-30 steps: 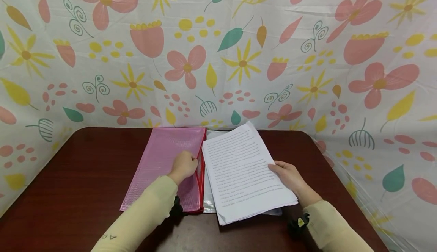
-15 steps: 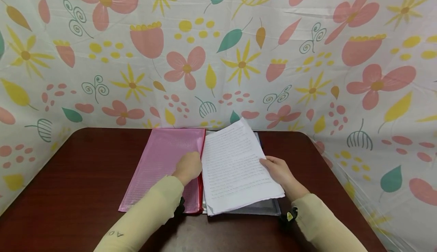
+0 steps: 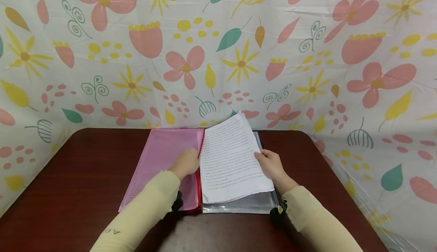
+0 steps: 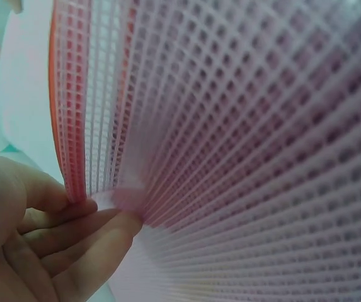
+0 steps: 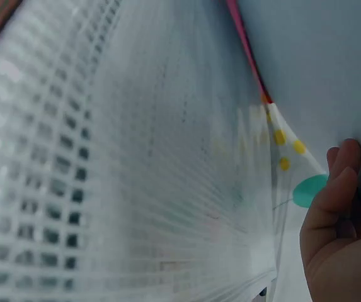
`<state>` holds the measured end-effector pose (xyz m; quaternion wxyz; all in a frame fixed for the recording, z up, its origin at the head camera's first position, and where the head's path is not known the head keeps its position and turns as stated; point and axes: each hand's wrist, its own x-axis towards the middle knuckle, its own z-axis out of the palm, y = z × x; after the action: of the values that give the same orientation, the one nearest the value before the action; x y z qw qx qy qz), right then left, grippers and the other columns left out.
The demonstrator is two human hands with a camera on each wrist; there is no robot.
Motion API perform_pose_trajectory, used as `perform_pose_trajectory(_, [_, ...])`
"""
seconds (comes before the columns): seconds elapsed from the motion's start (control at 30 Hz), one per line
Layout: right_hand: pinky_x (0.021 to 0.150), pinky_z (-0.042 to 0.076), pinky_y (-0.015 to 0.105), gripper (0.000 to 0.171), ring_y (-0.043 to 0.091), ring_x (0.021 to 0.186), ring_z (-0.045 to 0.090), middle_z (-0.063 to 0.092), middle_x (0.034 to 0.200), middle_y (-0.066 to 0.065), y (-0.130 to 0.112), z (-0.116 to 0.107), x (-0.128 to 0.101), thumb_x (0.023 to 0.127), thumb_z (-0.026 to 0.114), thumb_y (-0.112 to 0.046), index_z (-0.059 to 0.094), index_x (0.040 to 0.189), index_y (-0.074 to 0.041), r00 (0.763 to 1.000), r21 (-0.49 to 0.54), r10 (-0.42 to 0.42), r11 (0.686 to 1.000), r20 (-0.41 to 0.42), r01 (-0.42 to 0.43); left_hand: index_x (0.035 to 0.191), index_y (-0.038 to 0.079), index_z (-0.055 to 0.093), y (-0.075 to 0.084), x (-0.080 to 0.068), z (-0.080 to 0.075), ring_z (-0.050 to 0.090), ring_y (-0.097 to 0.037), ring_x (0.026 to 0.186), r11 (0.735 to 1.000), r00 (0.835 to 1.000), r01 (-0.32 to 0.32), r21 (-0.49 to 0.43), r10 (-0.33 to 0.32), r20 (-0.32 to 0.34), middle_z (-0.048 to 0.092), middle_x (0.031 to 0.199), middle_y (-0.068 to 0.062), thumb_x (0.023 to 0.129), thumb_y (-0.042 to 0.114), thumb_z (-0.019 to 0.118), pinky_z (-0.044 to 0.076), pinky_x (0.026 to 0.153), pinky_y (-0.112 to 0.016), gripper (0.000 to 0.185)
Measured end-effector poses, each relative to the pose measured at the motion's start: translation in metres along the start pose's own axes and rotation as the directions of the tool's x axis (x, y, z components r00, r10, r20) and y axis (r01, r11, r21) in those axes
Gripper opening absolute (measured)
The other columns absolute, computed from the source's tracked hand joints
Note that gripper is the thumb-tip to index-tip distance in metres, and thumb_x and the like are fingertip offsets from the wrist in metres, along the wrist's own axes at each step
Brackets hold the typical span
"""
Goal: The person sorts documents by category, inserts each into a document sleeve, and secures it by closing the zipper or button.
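A pink mesh zipper pouch with a red edge lies on the table. My left hand pinches that edge near its middle; in the left wrist view the thumb and fingers hold the lifted mesh. A stack of printed paper sheets is tilted beside it, gripped at the right edge by my right hand. The stack's left edge meets the red edge of the pouch; whether any of it is inside I cannot tell. In the right wrist view the fingers hold the stack's pale underside.
Under the sheets lies a clear grey mesh pouch, mostly covered, right next to the pink one. Both are on a dark brown table. A flower-patterned cloth hangs right behind the table's back edge.
My right hand has carried the paper stack left and away from me, toward the pink pouch, uncovering more of the grey pouch. My left hand stays at the red edge, shifting slightly.
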<state>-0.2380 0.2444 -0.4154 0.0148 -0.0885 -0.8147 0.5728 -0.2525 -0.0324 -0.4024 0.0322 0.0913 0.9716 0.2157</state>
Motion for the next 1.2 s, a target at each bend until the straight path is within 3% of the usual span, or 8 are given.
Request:
perform_pose_trajectory(0.23, [0.058,0.052,0.026,0.040,0.008,0.063,0.061,0.069,0.090,0.009,-0.005,0.000,0.002,0.097,0.051,-0.025,0.058,0.122,0.005,0.998,-0.012,0.053,0.999,0.019,-0.053,0.067,0.006,0.053,-0.001,0.000,-0.004,0.046,-0.018,0.057,1.000,0.999,0.007,0.026,-0.008,0.036,0.051,0.065,-0.005,0.089,0.005,0.049,0.037,0.049,-0.027,0.022])
perform_pose_trajectory(0.43, [0.059,0.052,0.025,0.043,0.007,0.064,0.062,0.069,0.097,0.015,-0.008,0.005,0.001,0.097,0.050,-0.024,0.054,0.127,0.006,0.999,-0.008,0.016,1.000,0.036,-0.015,0.073,0.003,0.057,-0.001,0.001,-0.003,0.048,-0.018,0.058,0.999,0.998,0.032,0.036,-0.034,0.050,0.053,0.069,-0.007,0.090,0.005,0.048,0.037,0.048,-0.026,0.019])
perform_pose_trajectory(0.7, [0.059,0.052,0.026,0.041,0.009,0.065,0.063,0.069,0.100,0.018,-0.004,0.008,0.003,0.097,0.049,-0.023,0.055,0.126,0.005,0.999,-0.030,0.020,0.999,0.032,-0.019,0.072,0.004,0.055,-0.002,0.003,-0.005,0.047,-0.017,0.058,0.999,0.998,0.045,0.002,-0.045,0.035,0.050,0.067,-0.005,0.091,0.007,0.049,0.037,0.050,-0.026,0.020])
perform_pose_trajectory(0.93, [0.062,0.052,0.026,0.047,0.007,0.067,0.061,0.066,0.108,0.017,-0.015,0.001,0.005,0.098,0.047,-0.031,0.051,0.133,0.001,0.994,-0.056,0.090,0.995,0.059,-0.086,0.068,0.003,0.057,-0.003,0.001,0.003,0.048,-0.019,0.059,1.000,1.000,0.001,0.029,-0.002,0.001,0.056,0.069,-0.008,0.088,0.004,0.049,0.041,0.051,-0.030,0.021])
perform_pose_trajectory(1.1, [0.071,0.052,0.028,0.050,0.020,0.089,0.064,0.059,0.124,0.024,-0.018,0.002,0.006,0.098,0.047,-0.031,0.047,0.136,0.002,0.995,-0.089,0.081,0.993,0.059,-0.076,0.069,0.001,0.059,-0.003,0.001,0.006,0.056,-0.023,0.066,0.999,1.000,-0.013,0.040,0.014,-0.028,0.064,0.075,-0.012,0.086,0.005,0.051,0.049,0.059,-0.037,0.020])
perform_pose_trajectory(1.2, [0.072,0.053,0.029,0.047,0.023,0.091,0.064,0.060,0.121,0.025,-0.017,0.003,0.009,0.098,0.048,-0.028,0.049,0.134,0.003,0.996,-0.087,0.050,0.995,0.069,-0.044,0.069,0.002,0.060,-0.003,0.001,0.007,0.055,-0.022,0.065,0.999,1.000,-0.002,0.037,0.003,-0.021,0.063,0.075,-0.010,0.087,0.007,0.052,0.047,0.057,-0.035,0.020])
